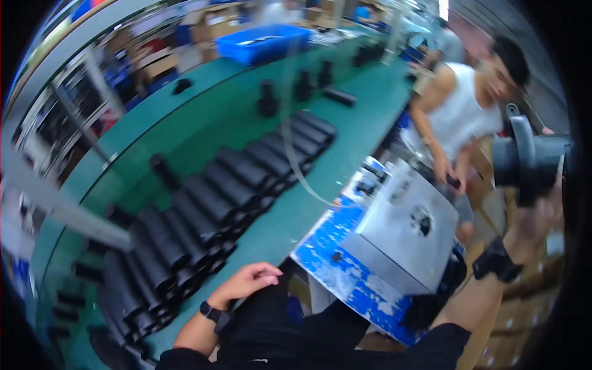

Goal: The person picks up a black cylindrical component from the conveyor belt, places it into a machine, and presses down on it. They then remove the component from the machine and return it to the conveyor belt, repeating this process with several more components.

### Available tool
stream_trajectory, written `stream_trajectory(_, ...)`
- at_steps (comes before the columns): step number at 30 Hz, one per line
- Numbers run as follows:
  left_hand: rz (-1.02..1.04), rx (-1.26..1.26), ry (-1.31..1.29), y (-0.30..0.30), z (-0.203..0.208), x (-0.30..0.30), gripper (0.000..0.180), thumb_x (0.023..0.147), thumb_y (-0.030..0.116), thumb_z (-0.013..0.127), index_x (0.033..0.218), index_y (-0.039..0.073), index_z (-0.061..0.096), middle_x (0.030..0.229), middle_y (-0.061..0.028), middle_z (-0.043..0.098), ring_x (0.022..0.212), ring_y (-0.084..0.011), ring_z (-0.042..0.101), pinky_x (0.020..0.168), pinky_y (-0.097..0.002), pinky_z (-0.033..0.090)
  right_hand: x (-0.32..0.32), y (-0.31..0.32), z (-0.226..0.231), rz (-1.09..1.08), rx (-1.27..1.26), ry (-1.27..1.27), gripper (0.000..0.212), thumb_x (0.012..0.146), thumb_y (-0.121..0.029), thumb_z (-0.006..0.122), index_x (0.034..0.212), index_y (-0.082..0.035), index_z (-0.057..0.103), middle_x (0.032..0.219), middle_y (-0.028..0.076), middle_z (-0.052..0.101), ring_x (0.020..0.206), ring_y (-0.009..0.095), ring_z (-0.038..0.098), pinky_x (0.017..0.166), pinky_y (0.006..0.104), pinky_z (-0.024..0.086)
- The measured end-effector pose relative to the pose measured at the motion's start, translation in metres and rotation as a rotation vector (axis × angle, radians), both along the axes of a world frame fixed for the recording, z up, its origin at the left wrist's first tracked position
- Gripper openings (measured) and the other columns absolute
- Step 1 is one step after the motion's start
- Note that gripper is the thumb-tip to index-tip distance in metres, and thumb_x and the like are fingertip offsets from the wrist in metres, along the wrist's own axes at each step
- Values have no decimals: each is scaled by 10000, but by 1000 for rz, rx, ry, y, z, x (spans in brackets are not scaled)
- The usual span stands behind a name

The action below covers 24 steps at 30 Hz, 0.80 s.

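My left hand (248, 281) is over my lap beside the green bench's near edge, its fingers loosely bent and nothing in them. At the far right, my raised right hand (542, 213) is smeared by motion. It grips a dark grey cylindrical part (524, 154) with a thick ring around it and a small eyelet on top; the picture's dark rim hides part of it. Below and left of that part, a silver metal box (404, 231) with a round hole in its face stands on a worn blue-and-white board (327, 246).
Black cylindrical tubes (228, 185) lie stacked in a long row on the green bench (271, 216). A blue bin (262, 44) stands behind. Across the metal box, a co-worker in a white sleeveless top (459, 105) holds a small black piece. A pale hose (293, 148) hangs over the bench.
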<state>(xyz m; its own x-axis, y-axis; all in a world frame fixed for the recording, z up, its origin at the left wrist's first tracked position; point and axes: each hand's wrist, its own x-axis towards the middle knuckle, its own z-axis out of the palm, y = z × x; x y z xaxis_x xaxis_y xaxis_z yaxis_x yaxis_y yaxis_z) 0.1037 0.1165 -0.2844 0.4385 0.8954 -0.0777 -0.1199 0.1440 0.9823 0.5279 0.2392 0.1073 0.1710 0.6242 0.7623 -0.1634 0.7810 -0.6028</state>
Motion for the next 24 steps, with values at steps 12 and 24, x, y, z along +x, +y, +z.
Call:
stream_trajectory(12,-19,-133,-463,-14,-66,-29,378,1088,181,567,1440,49,532,1095,-49,655,746,-64,545,691,-224,476,-500,159,-185,-20,-103,-1010,634,876,-376,810,1280,22,528,1080,290,718,1027,444,717,927,469,564)
stream_trajectory(24,30,-200,-471,-13,-81,-23,372,1086,185,523,1426,33,507,1055,-37,626,705,-77,587,629,-235,522,-597,131,-216,28,-26,-1493,716,919,-471,739,1388,17,504,1321,323,603,1149,479,647,1019,503,521)
